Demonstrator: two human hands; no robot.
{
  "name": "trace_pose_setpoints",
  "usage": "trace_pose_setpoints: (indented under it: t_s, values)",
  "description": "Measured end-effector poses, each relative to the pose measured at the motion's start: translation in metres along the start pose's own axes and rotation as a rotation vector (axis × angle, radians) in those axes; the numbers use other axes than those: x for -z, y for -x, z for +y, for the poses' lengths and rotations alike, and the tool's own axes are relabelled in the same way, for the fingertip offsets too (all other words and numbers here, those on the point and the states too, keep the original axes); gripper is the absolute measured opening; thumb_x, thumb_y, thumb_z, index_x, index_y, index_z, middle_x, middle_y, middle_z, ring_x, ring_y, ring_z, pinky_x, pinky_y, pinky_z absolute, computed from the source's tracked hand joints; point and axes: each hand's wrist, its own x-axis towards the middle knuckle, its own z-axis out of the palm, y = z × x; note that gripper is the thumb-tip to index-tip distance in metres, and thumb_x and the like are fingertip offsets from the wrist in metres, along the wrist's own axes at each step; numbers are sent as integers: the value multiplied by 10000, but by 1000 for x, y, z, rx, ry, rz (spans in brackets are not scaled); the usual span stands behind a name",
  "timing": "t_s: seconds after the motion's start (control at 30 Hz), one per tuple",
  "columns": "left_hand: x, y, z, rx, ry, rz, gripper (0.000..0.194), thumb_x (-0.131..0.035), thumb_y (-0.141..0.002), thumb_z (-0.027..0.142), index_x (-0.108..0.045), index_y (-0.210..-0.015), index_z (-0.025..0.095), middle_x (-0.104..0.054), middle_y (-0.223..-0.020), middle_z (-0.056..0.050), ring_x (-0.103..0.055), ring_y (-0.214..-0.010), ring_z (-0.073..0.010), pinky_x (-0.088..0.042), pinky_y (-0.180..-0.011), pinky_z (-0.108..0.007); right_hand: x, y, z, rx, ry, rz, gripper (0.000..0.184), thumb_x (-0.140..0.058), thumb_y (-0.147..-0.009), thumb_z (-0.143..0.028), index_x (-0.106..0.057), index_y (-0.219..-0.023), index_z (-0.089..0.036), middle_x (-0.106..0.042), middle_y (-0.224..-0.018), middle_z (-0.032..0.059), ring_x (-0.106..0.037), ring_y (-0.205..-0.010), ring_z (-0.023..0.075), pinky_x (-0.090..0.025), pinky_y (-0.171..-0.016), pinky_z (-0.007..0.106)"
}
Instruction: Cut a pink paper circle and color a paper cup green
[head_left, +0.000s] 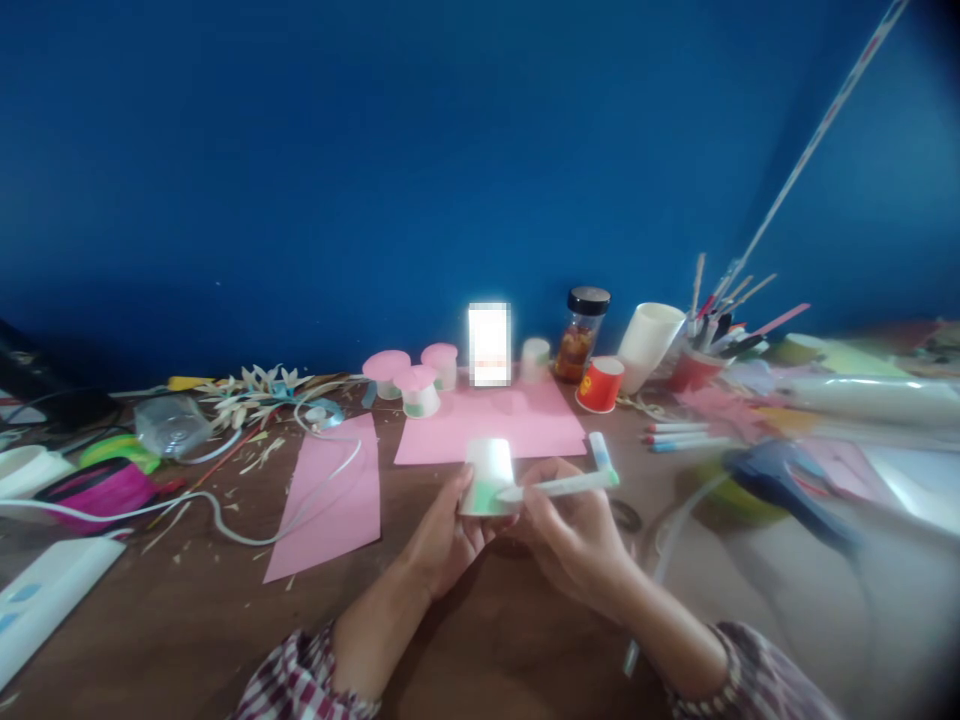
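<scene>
My left hand [448,540] is closed around a small white paper cup [489,470], tilted above the table in front of me. Green colour covers part of the cup's lower side. Between the fingers of my right hand [574,530] is a white marker [562,487] with a green end, its tip at the cup's green patch. A short white piece with a bluish mark [600,450] is just behind the marker; I cannot tell what it is. Beyond my hands, several small cups topped with pink paper discs [416,378] stand by pink paper sheets [495,425].
A glowing phone-like screen [489,345] stands against the blue wall. To its right are a lidded jar [583,335], a red cup [600,385] and white cups [649,340]. A blue glue gun [787,485] lies right. Left are a cable [232,530], tape rolls [97,492] and a power strip [56,600].
</scene>
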Motion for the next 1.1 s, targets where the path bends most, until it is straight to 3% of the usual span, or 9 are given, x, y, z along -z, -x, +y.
trace_pose_setpoints:
  t_s: [0.37, 0.5, 0.67, 1.1]
  values:
    - [3, -1, 3, -22, 58, 19, 282, -495, -895, 352, -648, -982, 132, -686, -907, -79, -630, -836, -192, -525, -798, -355, 0, -1, -3, 17, 24, 60, 110, -572, -845, -268, -552, -782, -180, -566, -637, -8, -516, -547, 118, -415, -506, 229]
    - [4, -2, 2, -36, 58, 5, 291, -489, -897, 363, -650, -956, 127, -680, -857, -77, -628, -813, -186, -523, -805, -354, 0, -1, 2, 2, -8, 7, 112, -567, -851, -272, -552, -783, -184, -579, -657, 3, -540, -575, 131, -426, -514, 235]
    - [5, -2, 2, -26, 60, 5, 311, -497, -891, 374, -641, -992, 118, -681, -907, -93, -632, -843, -203, -524, -805, -365, 0, -1, 2, 16, 10, 58, 98, -567, -854, -258, -560, -788, -185, -566, -659, -5, -518, -566, 122, -421, -514, 231]
    - [4, -1, 2, -28, 60, 20, 308, -501, -889, 362, -645, -982, 106, -677, -879, -91, -624, -825, -190, -526, -802, -356, -1, -1, 2, -2, -57, 2, 109, -572, -857, -262, -559, -792, -176, -569, -657, -4, -527, -565, 119, -419, -511, 228]
